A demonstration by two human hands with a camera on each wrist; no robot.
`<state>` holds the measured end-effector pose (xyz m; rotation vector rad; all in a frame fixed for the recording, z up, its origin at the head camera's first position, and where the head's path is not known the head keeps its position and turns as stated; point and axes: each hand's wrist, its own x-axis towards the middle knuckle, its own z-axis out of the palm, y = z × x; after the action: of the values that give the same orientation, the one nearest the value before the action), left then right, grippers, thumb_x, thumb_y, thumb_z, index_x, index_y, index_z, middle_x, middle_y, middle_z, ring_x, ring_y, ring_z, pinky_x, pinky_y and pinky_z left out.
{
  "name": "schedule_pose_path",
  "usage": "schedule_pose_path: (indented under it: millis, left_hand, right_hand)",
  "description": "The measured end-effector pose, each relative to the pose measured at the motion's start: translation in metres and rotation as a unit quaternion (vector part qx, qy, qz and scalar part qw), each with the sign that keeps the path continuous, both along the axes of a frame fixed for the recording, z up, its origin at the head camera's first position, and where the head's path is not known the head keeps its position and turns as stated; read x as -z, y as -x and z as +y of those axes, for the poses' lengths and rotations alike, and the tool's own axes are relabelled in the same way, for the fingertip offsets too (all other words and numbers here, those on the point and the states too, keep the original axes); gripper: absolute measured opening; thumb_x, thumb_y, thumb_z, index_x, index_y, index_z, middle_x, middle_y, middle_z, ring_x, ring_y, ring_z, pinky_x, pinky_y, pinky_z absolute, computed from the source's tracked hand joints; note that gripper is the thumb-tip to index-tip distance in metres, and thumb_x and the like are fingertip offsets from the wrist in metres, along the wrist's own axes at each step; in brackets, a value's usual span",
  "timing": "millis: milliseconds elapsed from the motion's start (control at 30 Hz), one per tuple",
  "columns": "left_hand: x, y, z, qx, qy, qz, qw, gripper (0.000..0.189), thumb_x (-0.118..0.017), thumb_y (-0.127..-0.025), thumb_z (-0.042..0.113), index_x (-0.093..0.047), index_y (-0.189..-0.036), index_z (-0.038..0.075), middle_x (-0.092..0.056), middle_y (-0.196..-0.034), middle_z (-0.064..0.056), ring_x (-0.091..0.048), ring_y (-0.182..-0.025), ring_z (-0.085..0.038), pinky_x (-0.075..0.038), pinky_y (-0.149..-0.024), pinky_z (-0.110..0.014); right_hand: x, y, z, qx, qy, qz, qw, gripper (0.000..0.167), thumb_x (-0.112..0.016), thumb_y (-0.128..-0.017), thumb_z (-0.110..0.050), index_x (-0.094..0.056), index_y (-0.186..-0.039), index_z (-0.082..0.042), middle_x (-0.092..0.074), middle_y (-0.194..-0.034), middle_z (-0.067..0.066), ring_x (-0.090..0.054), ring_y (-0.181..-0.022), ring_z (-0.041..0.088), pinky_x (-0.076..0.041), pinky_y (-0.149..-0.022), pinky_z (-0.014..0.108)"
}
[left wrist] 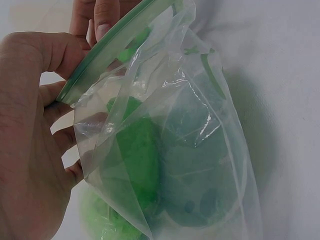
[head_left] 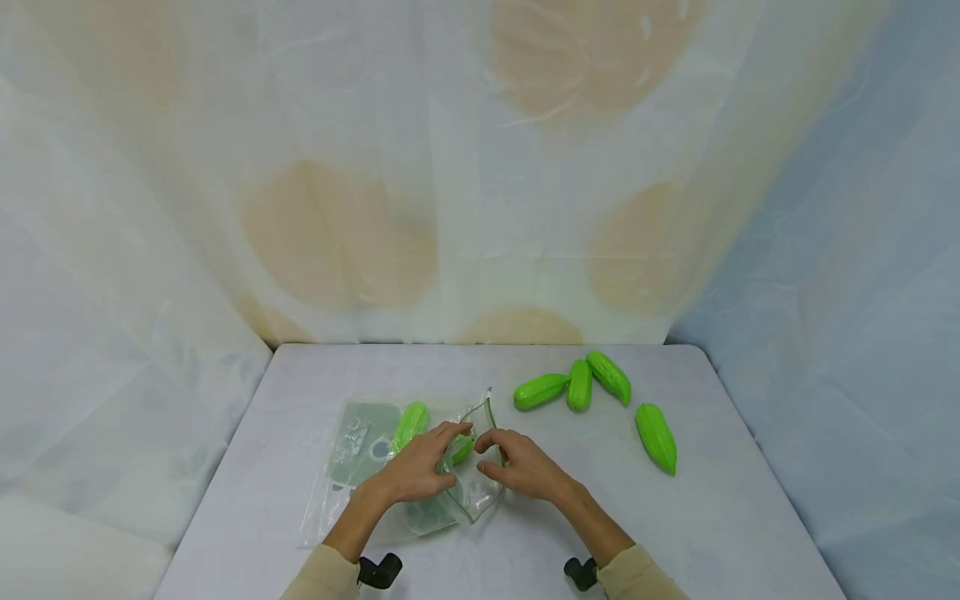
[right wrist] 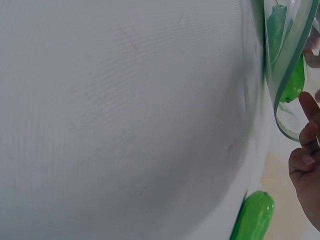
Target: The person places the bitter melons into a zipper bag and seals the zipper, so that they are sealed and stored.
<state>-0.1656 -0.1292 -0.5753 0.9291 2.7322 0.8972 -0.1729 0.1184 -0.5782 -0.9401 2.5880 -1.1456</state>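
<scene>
A clear zip bag (head_left: 480, 492) with a green-edged mouth stands spread between both hands. The left hand (head_left: 420, 467) has its fingers spread at the left side of the mouth; in the left wrist view, its thumb and fingers reach behind the green rim (left wrist: 107, 47). From the right, the right hand (head_left: 528, 467) reaches over the rim, its bent fingers and thumb apart, fingertips right at the mouth. A bright green ribbed vegetable (left wrist: 137, 160), plump and cucumber-like, shows through the bag's film. Another green vegetable (head_left: 410, 423) lies just left, partly behind the left hand.
Flat clear bags (head_left: 360, 437) with pale green printed panels lie on the left of the white table (head_left: 712, 542). Several more green vegetables (head_left: 579, 385) sit at the back right, one (head_left: 657, 439) apart from them. Plastic-like sheets (head_left: 480, 208) hang behind and beside the table.
</scene>
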Motion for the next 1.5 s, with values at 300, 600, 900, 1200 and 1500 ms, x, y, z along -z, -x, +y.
schedule_pose_path:
  millis: [300, 600, 900, 1200, 1500]
  left_hand:
    - [0.001, 0.000, 0.000, -0.001, 0.004, 0.005, 1.0000, 0.082, -0.065, -0.082, 0.016, -0.032, -0.157, 0.023, -0.046, -0.150, 0.007, -0.055, -0.123, -0.015, -0.049, -0.098, -0.045]
    - [0.001, 0.001, 0.001, -0.002, 0.008, 0.007, 0.9999, 0.082, -0.065, -0.082, 0.017, -0.032, -0.157, 0.025, -0.047, -0.148, 0.007, -0.057, -0.114, -0.014, -0.050, -0.094, -0.043]
    - [0.002, 0.001, 0.000, 0.003, 0.005, 0.014, 0.9999, 0.081, -0.065, -0.081, 0.017, -0.034, -0.156, 0.023, -0.048, -0.148, 0.004, -0.058, -0.116, -0.016, -0.050, -0.094, -0.044]
    - [-0.001, 0.000, 0.000, 0.000, 0.006, 0.010, 0.9999, 0.081, -0.064, -0.081, 0.017, -0.033, -0.156, 0.022, -0.047, -0.150, 0.004, -0.055, -0.125, -0.017, -0.049, -0.099, -0.046]
    - [0.000, 0.001, 0.000, 0.001, 0.001, 0.010, 0.9999, 0.081, -0.065, -0.080, 0.016, -0.035, -0.156, 0.021, -0.048, -0.148, 0.004, -0.056, -0.122, -0.017, -0.049, -0.097, -0.045]
  right_hand:
    - [-0.003, -0.001, 0.004, 0.009, -0.008, 0.010, 0.9999, 0.035, -0.064, -0.098, -0.034, -0.064, -0.124, -0.011, -0.068, -0.118, 0.004, -0.061, -0.093, 0.026, -0.047, -0.077, 0.028]
    - [-0.006, -0.001, 0.009, 0.013, -0.004, 0.026, 0.9996, 0.034, -0.064, -0.098, -0.032, -0.065, -0.123, -0.009, -0.068, -0.117, 0.005, -0.062, -0.097, 0.027, -0.047, -0.079, 0.030]
    - [-0.007, 0.001, 0.017, 0.033, -0.007, 0.011, 0.9994, 0.034, -0.065, -0.097, -0.032, -0.064, -0.124, -0.012, -0.069, -0.119, 0.006, -0.062, -0.101, 0.031, -0.047, -0.081, 0.033]
    - [-0.010, 0.003, 0.026, 0.046, -0.006, 0.027, 0.9986, 0.033, -0.066, -0.096, -0.029, -0.065, -0.123, -0.010, -0.068, -0.114, -0.002, -0.062, -0.101, 0.030, -0.047, -0.080, 0.032]
    - [-0.010, 0.005, 0.041, 0.067, -0.012, 0.028, 0.9973, 0.033, -0.068, -0.096, -0.027, -0.065, -0.124, -0.010, -0.069, -0.116, 0.005, -0.062, -0.100, 0.030, -0.048, -0.081, 0.033]
